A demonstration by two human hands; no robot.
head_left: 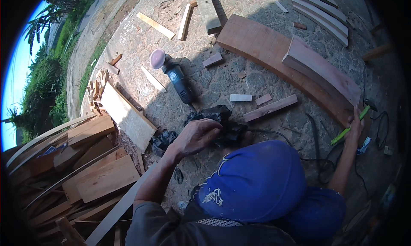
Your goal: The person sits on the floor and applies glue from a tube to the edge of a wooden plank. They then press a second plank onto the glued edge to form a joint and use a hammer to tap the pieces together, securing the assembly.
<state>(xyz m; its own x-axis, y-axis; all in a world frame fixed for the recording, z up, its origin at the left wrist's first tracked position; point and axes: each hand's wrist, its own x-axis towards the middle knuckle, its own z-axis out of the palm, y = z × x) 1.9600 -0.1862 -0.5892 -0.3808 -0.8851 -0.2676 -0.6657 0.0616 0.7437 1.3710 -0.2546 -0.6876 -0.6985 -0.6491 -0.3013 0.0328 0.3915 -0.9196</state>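
Note:
My left hand (pixel 199 136) hangs over a crumpled black plastic bundle (pixel 218 113), fingers loosely bent and apart, with nothing visible in them. Whether it touches the bundle I cannot tell. Far out to the right, my right hand (pixel 355 125) is closed round the lime-green handle of a hammer (pixel 342 135). The hammer's dark head lies beyond the fingers, close to the end of a curved pale wooden piece (pixel 324 70). That piece rests on a thick, curved brown beam (pixel 257 40). A teal angle sander (pixel 177 81) with a round pink disc lies beyond my left hand.
Wood offcuts (pixel 240 98) and a longer strip (pixel 270 108) lie on the rough stone ground. Boards (pixel 107 177) are heaped at left. Thin curved slats (pixel 321 15) sit far right. Cables (pixel 314 130) cross near my right arm. Blue cloth (pixel 261 182) covers the lower middle.

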